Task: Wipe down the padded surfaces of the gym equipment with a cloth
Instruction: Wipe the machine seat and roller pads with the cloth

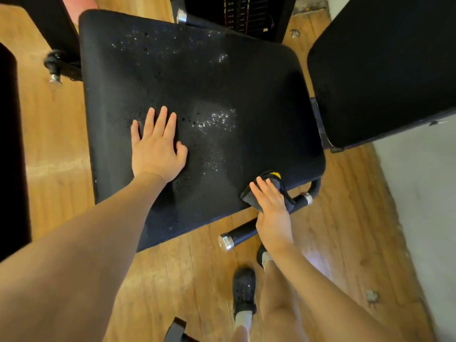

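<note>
A large black padded seat [222, 82] fills the middle of the view, speckled with wet droplets near its centre and far edge. My left hand [156, 146] lies flat on the pad's left part, fingers spread and straight. My right hand [272, 213] presses a dark cloth [271, 187] with a yellow patch onto the pad's near right corner, fingers straight on top of it. Part of the cloth hangs over the pad's edge.
A second black pad [385, 70] stands at the right, close to the seat. A black handle bar with silver caps [237, 236] juts out below the seat's corner. Wooden floor [345, 230] surrounds the machine; my shoes [244, 290] stand below. A weight stack [241, 11] is behind.
</note>
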A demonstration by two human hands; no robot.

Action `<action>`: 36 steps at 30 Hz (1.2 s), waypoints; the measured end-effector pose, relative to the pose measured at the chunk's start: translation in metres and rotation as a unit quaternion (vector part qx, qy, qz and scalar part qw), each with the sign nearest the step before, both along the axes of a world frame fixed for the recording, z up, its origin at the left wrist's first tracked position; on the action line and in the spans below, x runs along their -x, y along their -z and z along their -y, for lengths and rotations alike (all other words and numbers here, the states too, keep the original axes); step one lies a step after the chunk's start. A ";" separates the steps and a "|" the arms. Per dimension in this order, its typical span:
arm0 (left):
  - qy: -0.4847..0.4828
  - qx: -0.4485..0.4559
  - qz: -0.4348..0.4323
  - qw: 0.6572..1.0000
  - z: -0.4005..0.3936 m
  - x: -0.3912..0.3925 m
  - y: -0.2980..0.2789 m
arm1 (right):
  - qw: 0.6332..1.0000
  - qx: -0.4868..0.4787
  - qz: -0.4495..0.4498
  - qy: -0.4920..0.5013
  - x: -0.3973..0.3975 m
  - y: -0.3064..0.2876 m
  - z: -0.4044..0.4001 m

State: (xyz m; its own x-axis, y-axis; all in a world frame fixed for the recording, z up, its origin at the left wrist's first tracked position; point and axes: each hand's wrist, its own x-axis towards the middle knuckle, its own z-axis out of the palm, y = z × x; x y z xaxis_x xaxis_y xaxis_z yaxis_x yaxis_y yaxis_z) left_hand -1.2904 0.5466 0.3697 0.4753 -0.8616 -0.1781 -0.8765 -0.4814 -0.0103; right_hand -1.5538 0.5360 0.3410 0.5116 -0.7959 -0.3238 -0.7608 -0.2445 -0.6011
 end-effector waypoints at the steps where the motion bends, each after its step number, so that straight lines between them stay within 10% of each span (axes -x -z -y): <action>1: -0.001 0.001 -0.002 1.000 0.000 0.000 0.000 | 1.000 0.001 0.008 0.006 0.000 0.000 -0.002; 23: -0.002 -0.053 -0.020 0.998 0.006 -0.007 -0.005 | 0.994 0.077 0.044 -0.065 -0.243 -0.021 0.300; 36: -0.004 -0.059 -0.015 0.998 0.007 -0.007 -0.003 | 0.988 0.077 -0.048 -0.124 -0.210 -0.010 0.244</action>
